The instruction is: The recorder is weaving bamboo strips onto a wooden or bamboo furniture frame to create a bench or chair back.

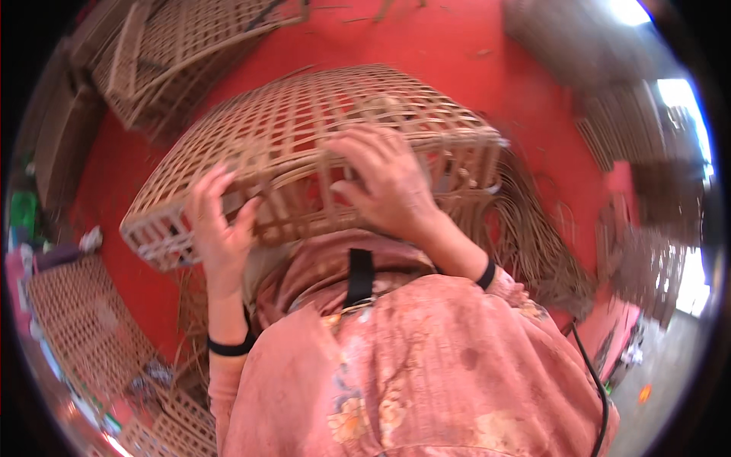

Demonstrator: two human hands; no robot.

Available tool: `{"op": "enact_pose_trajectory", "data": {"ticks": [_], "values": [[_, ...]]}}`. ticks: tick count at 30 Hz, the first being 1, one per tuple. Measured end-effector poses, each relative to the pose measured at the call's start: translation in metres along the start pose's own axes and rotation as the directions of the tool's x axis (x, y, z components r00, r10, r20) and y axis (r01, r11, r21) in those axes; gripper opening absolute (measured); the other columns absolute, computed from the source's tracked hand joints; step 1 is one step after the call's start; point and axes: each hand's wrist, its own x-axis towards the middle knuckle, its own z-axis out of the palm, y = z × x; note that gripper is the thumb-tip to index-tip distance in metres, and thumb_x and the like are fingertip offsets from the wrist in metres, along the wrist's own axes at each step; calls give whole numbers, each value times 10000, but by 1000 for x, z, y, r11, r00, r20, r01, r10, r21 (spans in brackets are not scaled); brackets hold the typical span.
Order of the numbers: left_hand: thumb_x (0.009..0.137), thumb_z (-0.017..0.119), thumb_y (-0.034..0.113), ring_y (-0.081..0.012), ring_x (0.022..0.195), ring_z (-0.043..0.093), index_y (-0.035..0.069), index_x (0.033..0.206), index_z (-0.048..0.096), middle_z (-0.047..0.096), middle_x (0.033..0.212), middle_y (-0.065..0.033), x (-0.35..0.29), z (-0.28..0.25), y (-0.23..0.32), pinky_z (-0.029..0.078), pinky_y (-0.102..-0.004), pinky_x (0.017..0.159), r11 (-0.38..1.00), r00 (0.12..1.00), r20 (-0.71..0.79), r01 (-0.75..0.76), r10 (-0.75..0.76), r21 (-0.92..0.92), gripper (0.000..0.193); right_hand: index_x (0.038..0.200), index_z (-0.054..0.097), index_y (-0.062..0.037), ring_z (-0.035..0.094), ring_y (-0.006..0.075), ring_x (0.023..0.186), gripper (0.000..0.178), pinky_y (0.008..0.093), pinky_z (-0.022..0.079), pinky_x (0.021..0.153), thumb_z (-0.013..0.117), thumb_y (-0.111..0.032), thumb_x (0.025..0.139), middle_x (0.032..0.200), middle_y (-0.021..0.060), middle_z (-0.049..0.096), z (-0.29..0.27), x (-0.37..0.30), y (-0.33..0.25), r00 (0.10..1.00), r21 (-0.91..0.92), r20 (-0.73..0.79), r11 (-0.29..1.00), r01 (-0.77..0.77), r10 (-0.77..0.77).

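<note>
A large woven lattice basket (304,114) of light brown strips lies across my lap, its broad grid face tilted up and its slatted side toward me. My left hand (221,225) is at the near left edge, thumb and fingers apart, with a gap between them and nothing visibly held. Further right, my right hand (384,179) curls its fingers over the basket's near upper edge, with the thumb on the slatted side below. Both hands are slightly blurred, and the basket's underside is hidden.
Another lattice basket (190,38) lies at the far left on the red floor (457,38). Woven panels (91,320) sit at the near left. A heap of long loose strips (537,236) spreads on the right. Bundled slats (620,126) stand beyond it, and a black cable (590,365) hangs beside me.
</note>
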Motion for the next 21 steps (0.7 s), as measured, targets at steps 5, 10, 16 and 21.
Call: {"op": "enact_pose_trajectory", "data": {"ticks": [5,10,16,21], "values": [[918,736,204,-289,1278,526,49,1232,609,568,1350,-117,0,1,0,410,-424,1092,1000,1000,2,22,-22,2,372,1160,666,-105,576,307,1209,388,449,428,1045,756,-111,782,1203,83,651,-8,-24,11,987,27,-154,999,45,-41],[907,739,206,-304,1276,514,60,1207,634,573,1332,-109,10,6,8,438,-434,1058,1000,1000,-9,13,-13,-19,350,1035,712,-73,634,288,1074,230,424,489,954,729,-42,807,1106,90,679,-49,-56,36,915,-120,-390,979,-165,106],[934,685,115,-265,1235,537,100,1300,647,586,1295,-79,25,24,46,435,-400,1049,987,986,44,-159,159,-3,368,1106,697,-78,617,301,1090,244,424,483,953,635,-17,879,1140,87,667,-74,-68,71,924,-257,-355,935,-245,144],[868,715,19,-262,1140,553,139,1283,668,598,1222,-59,33,41,58,463,-382,988,976,979,79,-196,189,97,435,1193,659,-85,575,305,1165,299,435,426,1009,592,-24,908,1202,85,628,-74,-67,90,954,-418,-269,877,-238,131]]}}
